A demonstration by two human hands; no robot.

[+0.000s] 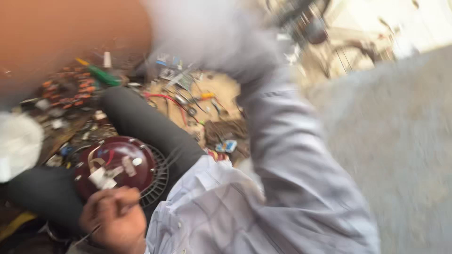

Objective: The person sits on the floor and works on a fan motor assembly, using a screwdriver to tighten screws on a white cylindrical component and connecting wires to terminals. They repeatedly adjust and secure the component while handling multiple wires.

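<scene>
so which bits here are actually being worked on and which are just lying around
In hand:
- left hand, gripping a thin metal tool
- dark red round motor housing resting on the lap, with its white connector

Lying about:
- green-handled screwdriver
- red wire
- orange parts
- blurred small clutter on the ground

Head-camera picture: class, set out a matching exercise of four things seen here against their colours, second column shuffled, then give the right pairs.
Things:
1. Domed motor housing resting on the lap
2. Screwdriver handle lying among the scattered parts
3. Shirt sleeve of the raised arm
4. Trouser leg beside the housing

Colours:
A. Green
B. Pale grey-white
C. Dark red
D. Black

Pairs: 1-C, 2-A, 3-B, 4-D.

One hand is closed on a thin tool just below the housing; which hand it is cannot be told from this blurred view.
</scene>
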